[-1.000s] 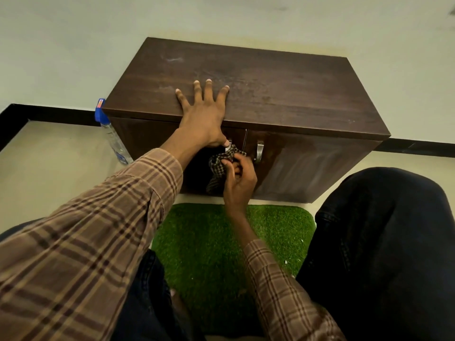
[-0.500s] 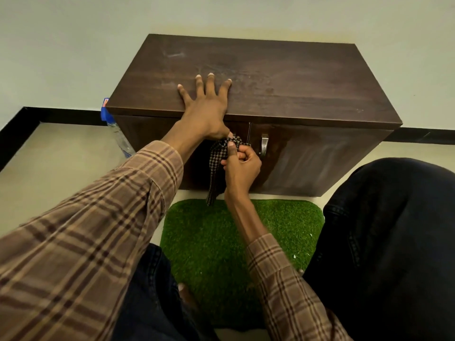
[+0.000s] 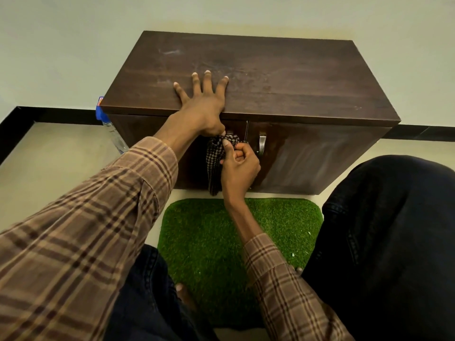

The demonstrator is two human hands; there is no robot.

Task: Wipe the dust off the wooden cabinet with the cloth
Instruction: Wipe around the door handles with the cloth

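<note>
Dark wooden cabinet (image 3: 283,77) is steadied by the flat, spread left hand (image 3: 202,104); the checked black-and-white cloth (image 3: 216,158) is gripped by the right hand (image 3: 240,166) against the door.

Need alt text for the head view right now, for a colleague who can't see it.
The right hand grips a checked cloth against the front of a dark wooden cabinet, near its metal handle. The left hand rests flat on the cabinet top; a green mat lies below.

We see the dark brown wooden cabinet (image 3: 270,77) top bare toward its right and rear edges. Our left hand (image 3: 202,104) covers its front edge. Our right hand (image 3: 240,166) and the checked black-and-white cloth (image 3: 216,161) block the door gap.
</note>
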